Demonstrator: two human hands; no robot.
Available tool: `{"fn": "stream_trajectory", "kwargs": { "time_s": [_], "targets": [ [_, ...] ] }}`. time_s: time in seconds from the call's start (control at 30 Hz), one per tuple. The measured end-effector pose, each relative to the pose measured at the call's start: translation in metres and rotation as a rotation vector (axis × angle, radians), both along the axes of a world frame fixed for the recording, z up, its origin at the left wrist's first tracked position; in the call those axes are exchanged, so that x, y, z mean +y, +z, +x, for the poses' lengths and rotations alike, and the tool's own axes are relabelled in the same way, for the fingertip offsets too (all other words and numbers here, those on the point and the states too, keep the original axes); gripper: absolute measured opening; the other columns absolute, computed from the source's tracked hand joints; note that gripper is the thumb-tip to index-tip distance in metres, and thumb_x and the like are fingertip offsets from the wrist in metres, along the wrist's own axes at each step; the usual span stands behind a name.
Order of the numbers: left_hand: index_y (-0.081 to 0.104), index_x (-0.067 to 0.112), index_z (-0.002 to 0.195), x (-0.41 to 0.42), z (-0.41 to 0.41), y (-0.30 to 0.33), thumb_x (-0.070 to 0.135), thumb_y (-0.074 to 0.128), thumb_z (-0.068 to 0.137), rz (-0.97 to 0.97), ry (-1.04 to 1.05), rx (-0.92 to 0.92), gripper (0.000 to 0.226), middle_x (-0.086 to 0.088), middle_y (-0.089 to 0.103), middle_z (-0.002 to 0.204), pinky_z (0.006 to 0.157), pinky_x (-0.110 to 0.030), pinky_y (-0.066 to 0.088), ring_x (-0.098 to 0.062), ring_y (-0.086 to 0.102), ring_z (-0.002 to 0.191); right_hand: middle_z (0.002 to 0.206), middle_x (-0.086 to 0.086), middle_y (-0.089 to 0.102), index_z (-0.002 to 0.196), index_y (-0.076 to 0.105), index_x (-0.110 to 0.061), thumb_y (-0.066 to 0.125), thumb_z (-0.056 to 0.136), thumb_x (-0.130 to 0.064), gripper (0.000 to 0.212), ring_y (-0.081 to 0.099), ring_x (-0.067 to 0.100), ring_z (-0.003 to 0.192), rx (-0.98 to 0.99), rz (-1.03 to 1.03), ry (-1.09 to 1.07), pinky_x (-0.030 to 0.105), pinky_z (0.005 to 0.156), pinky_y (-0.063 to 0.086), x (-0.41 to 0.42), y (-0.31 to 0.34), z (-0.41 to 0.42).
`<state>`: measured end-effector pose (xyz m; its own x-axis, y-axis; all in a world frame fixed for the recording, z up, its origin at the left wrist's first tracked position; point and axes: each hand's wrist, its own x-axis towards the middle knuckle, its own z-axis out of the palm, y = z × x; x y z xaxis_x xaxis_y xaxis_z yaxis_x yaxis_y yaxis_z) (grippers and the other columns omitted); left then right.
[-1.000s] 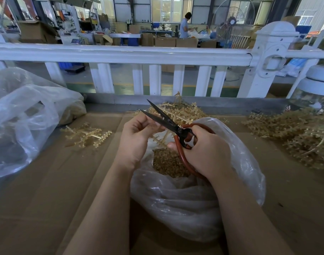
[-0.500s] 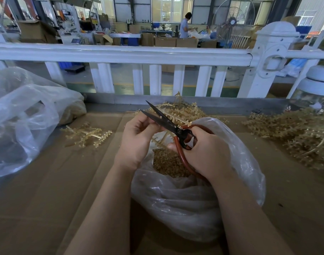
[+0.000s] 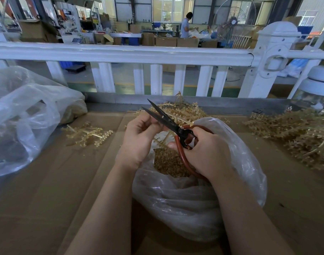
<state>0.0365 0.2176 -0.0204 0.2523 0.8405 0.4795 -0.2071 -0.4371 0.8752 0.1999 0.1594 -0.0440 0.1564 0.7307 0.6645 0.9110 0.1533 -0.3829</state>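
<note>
Right hand point(image 3: 207, 153) is gripping the scissors point(image 3: 171, 124), fingers curled through the red loop handles. The blades are standing apart, tips pointing up and to the left, just above the left hand point(image 3: 139, 142).

Left hand is clenching around a thin gold sprue point(image 3: 163, 139), thumb and fingers curled right beside the lower blade. The stems are showing below the hand, between the two hands. Exactly where the fingers are pinching it is hidden.

Both hands are hovering over the open mouth of a clear bag point(image 3: 194, 208), which is sitting on the cardboard point(image 3: 47, 181) at centre. Small gold bits point(image 3: 168, 164) are lying heaped inside it, directly under the scissors.

Around the work:
- A heap of gold sprues point(image 3: 187, 111) is lying behind the bag, near the far edge of the cardboard.
- One loose sprue point(image 3: 87, 133) is lying to the left, apart from the bag.
- A larger pile point(image 3: 295, 137) is spreading along the right side.
- A big crumpled bag point(image 3: 19, 116) is slumping at the far left.
- A white rail point(image 3: 120, 52) is running across behind the table.
- A person point(image 3: 185, 24) is standing at a bench in the hall beyond.
</note>
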Motion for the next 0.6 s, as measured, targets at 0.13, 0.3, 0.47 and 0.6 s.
{"fn": "stream_trajectory", "kwargs": {
  "time_s": [0.13,0.3,0.47,0.6],
  "targets": [
    [0.067,0.000,0.094,-0.0015,0.0006,0.0019,-0.016,0.049,0.091,-0.021,0.004,-0.019,0.024,0.003,0.072,0.078,0.071,-0.018,0.050,-0.009,0.067,0.074,0.065,-0.012,0.063,0.073,0.065,-0.019,0.041,0.070,-0.090,0.075,0.059,0.008,0.060,0.032,-0.011,0.013,0.029,0.060,0.055,0.0009,-0.0018,0.0001],
    [0.063,0.007,0.085,0.0010,-0.0026,0.0025,-0.004,0.051,0.095,-0.231,-0.011,-0.128,0.020,-0.008,0.067,0.073,0.063,-0.025,0.049,-0.015,0.058,0.064,0.062,-0.021,0.059,0.075,0.060,-0.035,0.059,0.073,-0.080,0.045,0.059,0.000,0.062,0.156,-0.085,0.055,0.011,0.055,0.041,0.0016,-0.0032,0.0009],
    [0.065,0.010,0.085,0.0006,-0.0053,0.0049,-0.001,0.051,0.093,-0.379,-0.079,-0.241,0.019,-0.007,0.067,0.071,0.052,-0.021,0.044,-0.013,0.053,0.055,0.071,-0.014,0.070,0.081,0.072,-0.025,0.069,0.075,-0.066,0.042,0.067,0.005,0.067,0.513,-0.101,0.163,0.026,0.059,0.056,0.0040,-0.0010,-0.0013],
    [0.064,0.012,0.085,0.0000,-0.0050,0.0049,0.000,0.052,0.093,-0.421,-0.129,-0.188,0.019,-0.006,0.067,0.071,0.055,-0.024,0.039,-0.013,0.050,0.054,0.073,-0.007,0.072,0.083,0.075,-0.023,0.078,0.082,-0.046,0.023,0.069,0.008,0.068,0.651,-0.128,0.248,0.021,0.059,0.056,0.0056,-0.0006,-0.0019]
  ]
}}
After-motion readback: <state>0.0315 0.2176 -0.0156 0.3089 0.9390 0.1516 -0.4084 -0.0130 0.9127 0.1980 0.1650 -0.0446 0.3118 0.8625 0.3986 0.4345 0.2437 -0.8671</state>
